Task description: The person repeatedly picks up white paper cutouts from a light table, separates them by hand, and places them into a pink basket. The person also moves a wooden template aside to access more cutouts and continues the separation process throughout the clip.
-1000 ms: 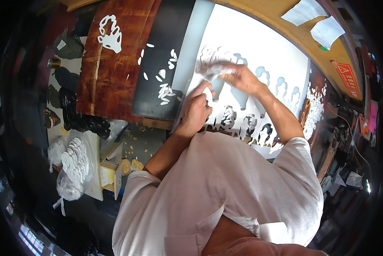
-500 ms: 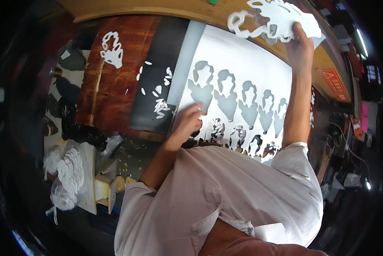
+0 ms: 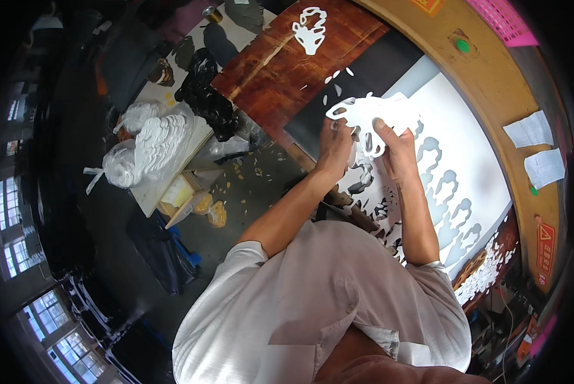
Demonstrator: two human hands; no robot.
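Observation:
Between my two hands is a bunch of white cut-out pieces point(image 3: 386, 110), flat, with looped openings. My right hand point(image 3: 399, 148) grips their near right side, thumb on top. My left hand point(image 3: 335, 146) holds their left edge, its fingertips partly hidden beneath them. Below and to the right lies a white sheet point(image 3: 476, 150) with rows of matching holes, partly covered by my right forearm. A single white cut-out point(image 3: 310, 40) rests apart on the reddish-brown board point(image 3: 261, 73).
A black strip point(image 3: 312, 125) with small white scraps adjoins the board. An orange-yellow beam point(image 3: 524, 121) spans the right side. Many offcuts point(image 3: 482, 278) are heaped at the sheet's right end. Bagged stacks of white pieces point(image 3: 165, 144) stand on a side table at left.
The view has turned. My right hand has brought the white cut-outs back from over the beam toward my body. My left hand has left the sheet and taken hold of them.

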